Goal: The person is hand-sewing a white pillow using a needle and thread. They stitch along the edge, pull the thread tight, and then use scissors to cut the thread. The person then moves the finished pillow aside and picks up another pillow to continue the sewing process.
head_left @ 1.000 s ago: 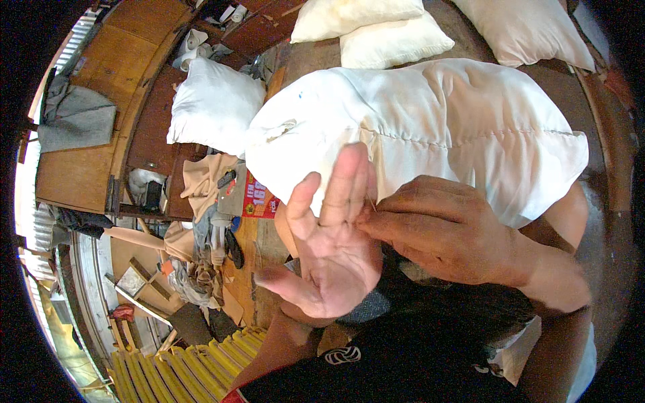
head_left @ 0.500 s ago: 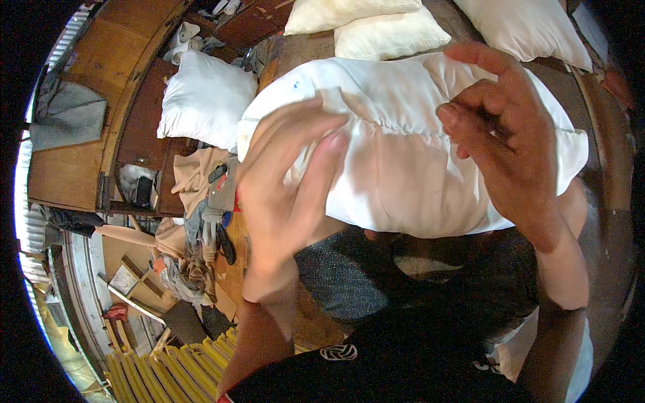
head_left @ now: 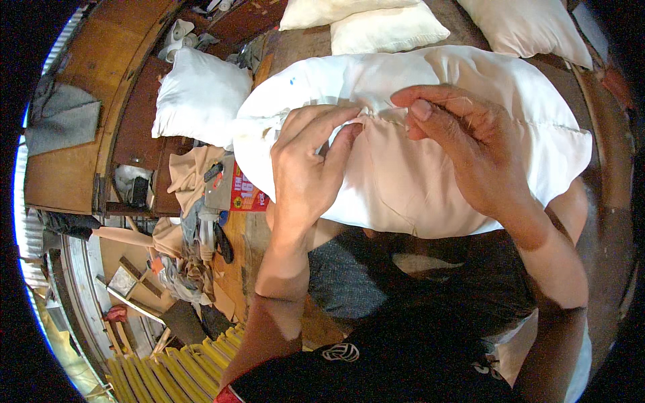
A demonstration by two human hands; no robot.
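Observation:
Across my lap lies a plump white pillow (head_left: 430, 181) with a gathered seam running along its middle. At that seam, thumb and fingers of my left hand (head_left: 310, 158) pinch a fold of the cloth. Just to the right, my right hand (head_left: 474, 144) is closed in a pinch above the seam. A thin, needle-like sliver shows at its fingertips, and a fine thread appears by its curled fingers; both are too small to make out well. A small blue mark sits on the pillow's upper left.
More stuffed pillows lie beyond, including a pale one (head_left: 390, 30) and a larger one (head_left: 531, 30) at the far right. To the left are a white cushion (head_left: 201, 94), a red printed packet (head_left: 248, 191), wooden cabinets (head_left: 74, 171) and yellow slats (head_left: 168, 366).
Both hands have come down onto the seam and closer together. My left hand has moved right and pinched the cloth; my right hand has lowered leftward. The red packet is now uncovered.

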